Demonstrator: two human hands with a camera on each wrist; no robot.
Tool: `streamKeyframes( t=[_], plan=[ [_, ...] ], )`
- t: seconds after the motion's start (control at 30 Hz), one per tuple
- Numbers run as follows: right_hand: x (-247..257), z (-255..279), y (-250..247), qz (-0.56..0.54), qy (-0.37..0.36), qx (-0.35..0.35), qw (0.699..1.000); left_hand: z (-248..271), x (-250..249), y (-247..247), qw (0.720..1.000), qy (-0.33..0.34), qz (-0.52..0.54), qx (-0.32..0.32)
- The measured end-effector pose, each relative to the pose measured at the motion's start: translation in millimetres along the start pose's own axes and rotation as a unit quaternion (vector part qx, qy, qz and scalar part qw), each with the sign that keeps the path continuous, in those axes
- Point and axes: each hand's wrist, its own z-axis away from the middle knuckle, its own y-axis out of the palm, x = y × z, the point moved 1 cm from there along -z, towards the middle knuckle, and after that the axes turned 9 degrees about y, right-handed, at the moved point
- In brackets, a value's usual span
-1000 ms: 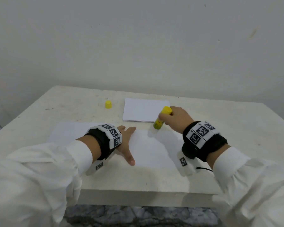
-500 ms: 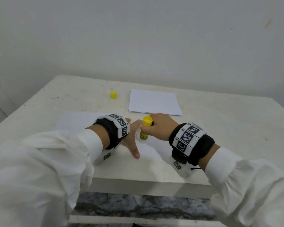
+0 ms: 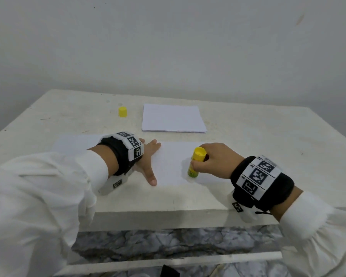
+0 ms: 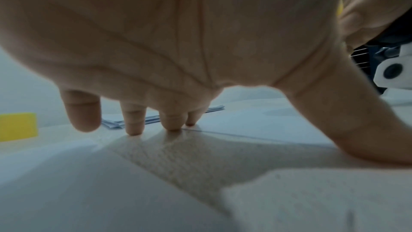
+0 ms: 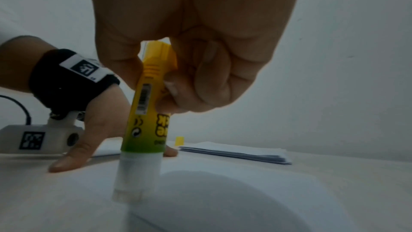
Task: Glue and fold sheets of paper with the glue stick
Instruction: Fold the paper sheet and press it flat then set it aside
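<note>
A white sheet of paper [image 3: 170, 162] lies flat near the table's front edge. My left hand [image 3: 149, 154] presses on its left part with straight, spread fingers [image 4: 133, 123]. My right hand [image 3: 212, 158] grips the yellow-green glue stick [image 3: 196, 163] upright, its uncapped tip [image 5: 129, 193] down on the sheet. In the right wrist view my curled fingers wrap the stick's yellow upper end [image 5: 156, 63]. The stick's yellow cap [image 3: 122, 111] stands apart at the back left.
A stack of white sheets [image 3: 172, 118] lies at the back middle of the pale table [image 3: 268, 140]. Another white sheet [image 3: 74, 142] lies under my left wrist, toward the left. The table's front edge [image 3: 168, 215] runs just below my wrists.
My right hand has moved the glue stick from the sheet's far edge toward my left hand, then right and nearer along the sheet. My left hand has stayed pressed on the paper.
</note>
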Motion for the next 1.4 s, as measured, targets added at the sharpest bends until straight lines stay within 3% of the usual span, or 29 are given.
streamKeyframes(
  t=[0.33,0.57,0.8,0.9,1.0,1.13,1.4],
  plan=[
    [-67.8,10.2,-36.2,-0.003,0.078,-0.031,0.996,-2.7,-6.3,-4.5,0.999,0.01,-0.017,-0.032],
    [-59.6,-42.0,-60.6,-0.031,0.099,-0.097,0.99,-3.0,-19.2,-9.9,0.994,0.002,-0.091,-0.068],
    [-55.6,-87.1,-56.1,0.004,0.122,-0.052,0.991,1.9,-40.5,-36.4,0.996,-0.038,-0.06,-0.051],
    [-56.7,-91.8,-58.1,0.015,0.111,-0.04,0.993,-12.1,-67.6,-50.5,0.997,0.0,-0.011,-0.078],
    [-57.3,-94.3,-58.6,0.023,0.097,-0.03,0.995,-29.9,-103.7,-53.6,0.997,0.042,0.008,-0.065],
    [-58.7,-97.3,-60.0,0.024,0.083,-0.019,0.996,-44.7,-130.3,-50.4,0.999,0.012,-0.011,-0.039],
    [-65.3,-68.5,-58.7,0.039,0.014,0.015,0.999,-44.2,-136.9,-53.1,0.999,-0.013,-0.003,-0.039]
  ],
)
